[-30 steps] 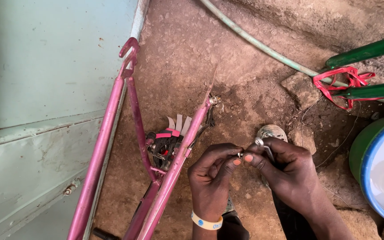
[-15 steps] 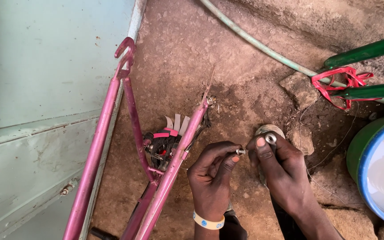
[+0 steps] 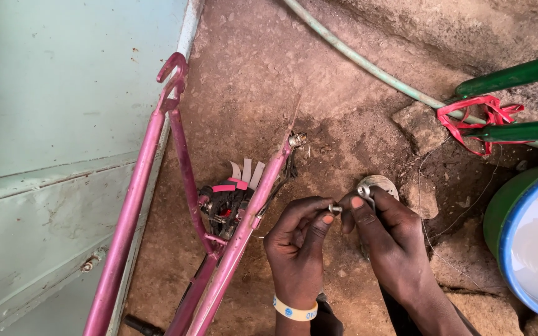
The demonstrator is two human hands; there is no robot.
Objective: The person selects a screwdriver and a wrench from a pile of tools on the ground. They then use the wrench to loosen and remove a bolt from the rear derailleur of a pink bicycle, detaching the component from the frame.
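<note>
My left hand (image 3: 297, 239) pinches a small metal bolt (image 3: 335, 209) between thumb and fingertips. My right hand (image 3: 393, 239) meets it from the right, its fingertips touching the bolt's end, and it also grips a small shiny metal tool (image 3: 364, 191) that sticks up from the fist. Both hands hover over the bare dirt ground, just right of a pink bicycle frame (image 3: 244, 230). A wristband circles my left wrist. What lies under the hands is hidden.
A black and pink brake part (image 3: 225, 205) sits inside the pink frame. A pale green metal door (image 3: 51, 124) fills the left. A green hose (image 3: 356, 59), green frame tubes (image 3: 512, 74) with red strapping (image 3: 477, 118), stones and a green-and-blue bucket (image 3: 533, 242) lie to the right.
The right hand drew apart from the left for a moment, then came back, so its fingertips touch the bolt again. The left hand has stayed almost still.
</note>
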